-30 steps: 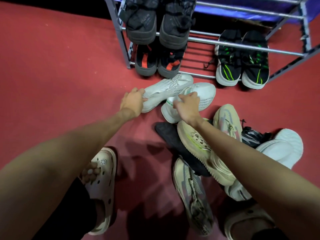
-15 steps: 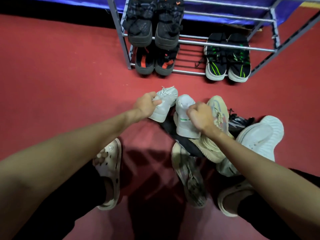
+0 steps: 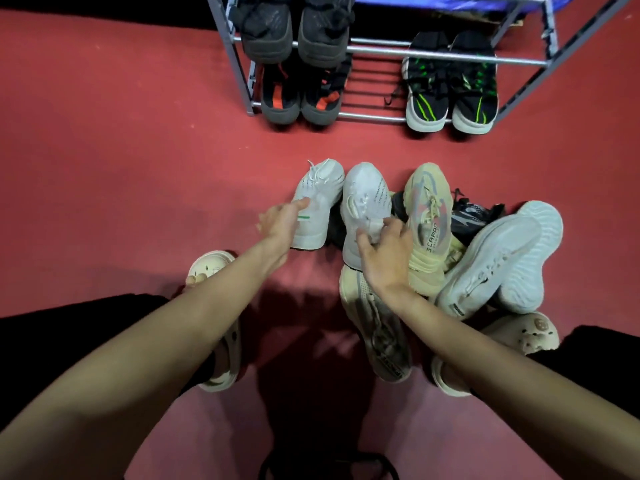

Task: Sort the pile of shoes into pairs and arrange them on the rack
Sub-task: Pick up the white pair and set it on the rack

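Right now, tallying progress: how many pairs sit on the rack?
3: dark pair upper left, black-orange pair below it, black-green pair lower right. Higher shelves are out of view.

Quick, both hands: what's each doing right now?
Left hand: open, fingertips touching the left white sneaker.
Right hand: gripping the right white sneaker.

Dim, soft shadows, fisheye-warped edges
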`<state>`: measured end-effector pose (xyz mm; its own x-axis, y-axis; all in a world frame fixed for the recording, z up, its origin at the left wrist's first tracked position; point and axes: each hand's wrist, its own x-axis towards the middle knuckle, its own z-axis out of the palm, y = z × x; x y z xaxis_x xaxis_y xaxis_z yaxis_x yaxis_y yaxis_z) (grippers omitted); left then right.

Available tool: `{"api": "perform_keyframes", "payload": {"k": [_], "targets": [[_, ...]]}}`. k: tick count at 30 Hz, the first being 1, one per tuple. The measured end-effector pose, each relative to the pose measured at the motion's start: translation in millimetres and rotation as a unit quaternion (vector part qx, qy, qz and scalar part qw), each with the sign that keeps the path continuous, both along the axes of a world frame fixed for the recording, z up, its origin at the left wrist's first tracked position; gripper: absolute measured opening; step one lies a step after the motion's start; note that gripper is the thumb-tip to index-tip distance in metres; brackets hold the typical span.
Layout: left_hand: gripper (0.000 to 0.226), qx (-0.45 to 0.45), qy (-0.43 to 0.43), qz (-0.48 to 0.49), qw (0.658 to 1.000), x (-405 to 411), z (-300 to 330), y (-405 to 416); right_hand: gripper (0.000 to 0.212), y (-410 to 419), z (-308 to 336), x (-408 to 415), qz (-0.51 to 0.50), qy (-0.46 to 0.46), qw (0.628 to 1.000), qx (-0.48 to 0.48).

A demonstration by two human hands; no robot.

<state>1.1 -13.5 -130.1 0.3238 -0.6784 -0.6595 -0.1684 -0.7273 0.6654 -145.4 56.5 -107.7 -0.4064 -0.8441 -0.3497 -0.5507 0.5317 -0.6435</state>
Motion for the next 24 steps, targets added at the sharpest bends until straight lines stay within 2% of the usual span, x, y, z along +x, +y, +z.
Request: {"api": "perform_keyframes", "payload": {"k": [2,4,5,7,9,11,14,16,24], "targets": [[0.041,-0.021,0.005,0.02,1.0,0.4,-6.2,1.8,0.047,-0.4,-1.9,3.4,-0.05,0.018,0.998,0.023],[0.031,-0.033,0.002,0.026,0.999,-0.1,-9.9,3.6,0.062,-6.0,-2.0,3.3,-0.132,0.014,0.987,0.093],[0.034,-0.029,0.0,0.031,0.999,0.8,-12.7,4.3,0.068,-8.4,-3.0,1.9,-0.165,0.002,0.977,0.133],[0.057,0.004,0.007,0.036,0.999,4.6,-18.7,4.5,0.072,-11.2,-8.4,0.2,-0.191,-0.045,0.963,0.183],[0.077,0.072,0.056,0.033,0.995,8.4,-17.1,3.3,0.072,-12.2,-13.4,-1.6,-0.223,-0.119,0.95,0.182],[0.083,0.152,0.129,0.024,0.98,12.0,-12.3,1.5,0.068,-13.7,-12.8,-2.7,-0.266,-0.193,0.927,0.182],[0.073,0.175,0.154,0.02,0.972,14.0,-4.2,-0.5,0.041,-18.9,-9.4,-5.5,-0.29,-0.281,0.895,0.191],[0.066,0.155,0.167,0.023,0.973,12.6,-1.0,-3.8,0.035,-21.5,-3.7,-7.1,-0.28,-0.308,0.886,0.204],[0.019,0.053,0.108,-0.03,0.992,0.8,54.3,-6.6,0.019,-24.2,41.6,-30.8,-0.24,-0.326,0.907,0.119]]}}
